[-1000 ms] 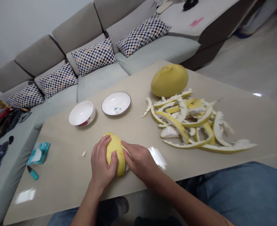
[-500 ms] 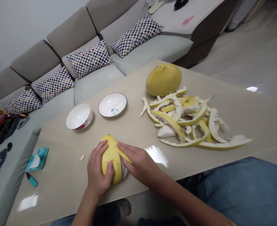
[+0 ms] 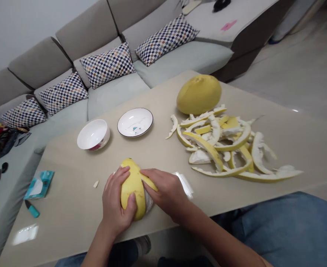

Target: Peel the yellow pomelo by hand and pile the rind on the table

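A partly peeled yellow pomelo (image 3: pixel 132 185) rests near the front edge of the table, its pale inside showing on the right. My left hand (image 3: pixel 115 202) wraps its left side, the thumb pressed on the front rind. With my right hand (image 3: pixel 167 193) I grip a strip of pomelo rind (image 3: pixel 150 182) that stands away from the fruit and is still joined at the top. The right fingertips are partly hidden behind the strip and the hand.
A white bowl (image 3: pixel 93 135) and a plate (image 3: pixel 135 122) stand beyond the fruit. A whole pomelo (image 3: pixel 199 94) and a heap of rind strips (image 3: pixel 221 144) lie to the right. A tissue pack (image 3: pixel 39 184) and a teal-handled knife (image 3: pixel 32 208) are at left.
The loosened strip is pulled slightly further from the pomelo, baring a little more of the pale inside. The whole view has shifted slightly; both hands keep their hold.
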Demonstrator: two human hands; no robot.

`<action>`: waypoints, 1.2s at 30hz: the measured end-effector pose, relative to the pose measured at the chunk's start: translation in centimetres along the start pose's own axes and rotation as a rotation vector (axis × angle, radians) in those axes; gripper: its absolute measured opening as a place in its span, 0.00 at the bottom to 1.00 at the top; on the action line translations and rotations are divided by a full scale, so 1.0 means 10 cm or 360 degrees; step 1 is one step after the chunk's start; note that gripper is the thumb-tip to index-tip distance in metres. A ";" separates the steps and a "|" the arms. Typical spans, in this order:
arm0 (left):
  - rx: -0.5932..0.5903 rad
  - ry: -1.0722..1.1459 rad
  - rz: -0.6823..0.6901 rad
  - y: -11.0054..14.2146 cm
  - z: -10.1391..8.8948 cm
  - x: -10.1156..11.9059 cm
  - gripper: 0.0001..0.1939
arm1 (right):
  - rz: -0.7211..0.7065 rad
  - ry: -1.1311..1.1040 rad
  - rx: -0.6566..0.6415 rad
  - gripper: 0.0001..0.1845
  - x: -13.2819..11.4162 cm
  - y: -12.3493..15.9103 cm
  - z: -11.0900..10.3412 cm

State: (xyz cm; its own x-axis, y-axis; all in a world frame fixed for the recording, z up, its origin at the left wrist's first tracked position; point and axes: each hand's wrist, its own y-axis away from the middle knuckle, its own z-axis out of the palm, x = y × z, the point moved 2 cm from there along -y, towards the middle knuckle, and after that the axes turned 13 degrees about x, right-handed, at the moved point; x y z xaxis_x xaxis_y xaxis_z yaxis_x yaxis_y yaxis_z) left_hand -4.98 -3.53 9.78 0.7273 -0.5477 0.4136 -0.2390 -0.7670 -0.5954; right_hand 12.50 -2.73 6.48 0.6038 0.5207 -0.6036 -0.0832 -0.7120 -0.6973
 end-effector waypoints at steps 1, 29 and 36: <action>-0.0004 0.0018 0.0007 0.01 -0.01 0.00 0.23 | -0.0037 0.0046 -0.0070 0.14 -0.02 -0.01 -0.03; -0.0056 -0.0015 -0.0115 0.07 -0.11 0.13 0.24 | -0.0210 0.0074 -0.0073 0.15 -0.12 0.00 -0.07; -0.0155 -0.0402 -0.0426 0.12 -0.03 0.21 0.45 | -0.0247 0.0072 0.0064 0.13 -0.15 0.05 -0.12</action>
State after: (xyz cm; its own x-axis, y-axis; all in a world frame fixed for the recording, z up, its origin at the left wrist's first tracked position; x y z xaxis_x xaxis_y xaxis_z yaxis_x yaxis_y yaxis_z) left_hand -3.88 -5.70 10.17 0.9051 -0.2332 0.3555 -0.0702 -0.9067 -0.4159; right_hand 12.53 -4.47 7.48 0.6471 0.6006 -0.4697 -0.0169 -0.6046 -0.7963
